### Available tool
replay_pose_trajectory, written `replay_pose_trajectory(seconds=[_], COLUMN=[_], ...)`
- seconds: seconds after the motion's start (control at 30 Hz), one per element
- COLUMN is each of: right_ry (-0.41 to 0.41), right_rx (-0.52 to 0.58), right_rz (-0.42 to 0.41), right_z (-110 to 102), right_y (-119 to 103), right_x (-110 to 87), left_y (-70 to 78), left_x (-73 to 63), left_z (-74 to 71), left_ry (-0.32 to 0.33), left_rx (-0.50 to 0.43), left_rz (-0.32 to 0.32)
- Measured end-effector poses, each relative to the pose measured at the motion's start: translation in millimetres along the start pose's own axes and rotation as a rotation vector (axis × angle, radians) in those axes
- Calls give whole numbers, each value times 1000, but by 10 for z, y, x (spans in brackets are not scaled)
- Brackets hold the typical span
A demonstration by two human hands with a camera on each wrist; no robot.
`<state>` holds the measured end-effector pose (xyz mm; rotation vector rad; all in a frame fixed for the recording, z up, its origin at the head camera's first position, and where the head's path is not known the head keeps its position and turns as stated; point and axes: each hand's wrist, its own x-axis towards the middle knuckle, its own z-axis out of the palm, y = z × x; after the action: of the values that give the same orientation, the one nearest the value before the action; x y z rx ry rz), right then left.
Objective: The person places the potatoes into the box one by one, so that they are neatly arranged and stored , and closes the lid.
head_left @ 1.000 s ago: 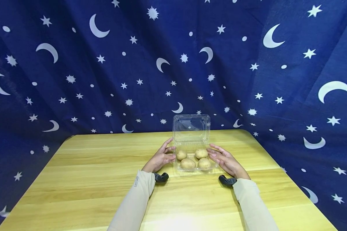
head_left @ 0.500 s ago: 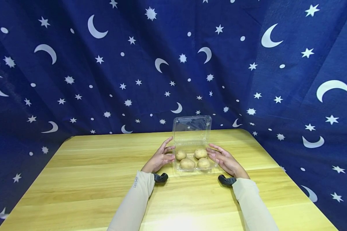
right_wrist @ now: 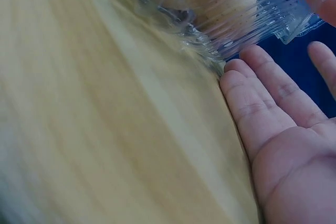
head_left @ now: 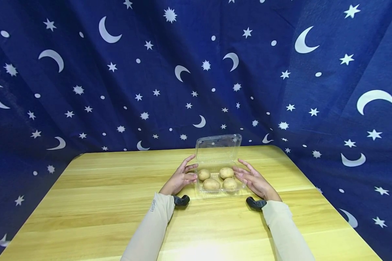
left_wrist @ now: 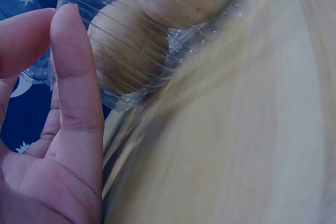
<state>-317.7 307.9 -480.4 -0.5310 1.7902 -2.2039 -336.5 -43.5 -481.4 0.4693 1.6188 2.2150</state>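
Observation:
A clear plastic clamshell box [head_left: 209,191] stands on the table with several potatoes [head_left: 211,184] lying in it. Its see-through lid [head_left: 218,148] is raised at the back. At the box's left side my left hand [head_left: 179,178] holds its fingers loosely spread, the tips at the wall; in the left wrist view, two fingertips [left_wrist: 68,17] meet the clear edge. Opposite, my right hand [head_left: 256,183] stretches its fingers [right_wrist: 265,77] toward the right wall, touching or nearly touching it. No potato is in either hand.
The wooden table [head_left: 107,203] extends around the box. Behind and beside it hangs a dark blue curtain [head_left: 150,79] with white moons and stars. Black wrist devices [head_left: 182,200] sit near both cuffs.
The lid has tipped lower, its upper right corner shifting to the right. One right finger has lifted slightly toward the hinge. Left hand, potatoes and box base stay about where they were.

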Motion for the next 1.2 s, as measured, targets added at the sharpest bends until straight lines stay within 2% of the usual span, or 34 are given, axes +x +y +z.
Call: replay_pose_trajectory(seconds=[0.2,0.4,0.63,0.8,0.93,1.2], right_ry=[-7,-35,-30,-27,-25,-87], right_rx=[-2,2,-92,-109,-82,44], right_rz=[13,-22,-35,-48,-67,-132], right_z=[10,43,78,72,59,27], right_y=[-33,-30,-28,-21,-4,13], right_x=[9,42,63,64,52,42], left_y=[3,5,0,-15,-24,-21], left_x=[-7,-12,-5,1,-5,-22], left_z=[9,16,7,-11,-15,1], left_ry=[12,15,8,17,29,14], left_rx=[-2,-4,-4,1,-6,-9], left_rz=[2,3,6,0,-5,40])
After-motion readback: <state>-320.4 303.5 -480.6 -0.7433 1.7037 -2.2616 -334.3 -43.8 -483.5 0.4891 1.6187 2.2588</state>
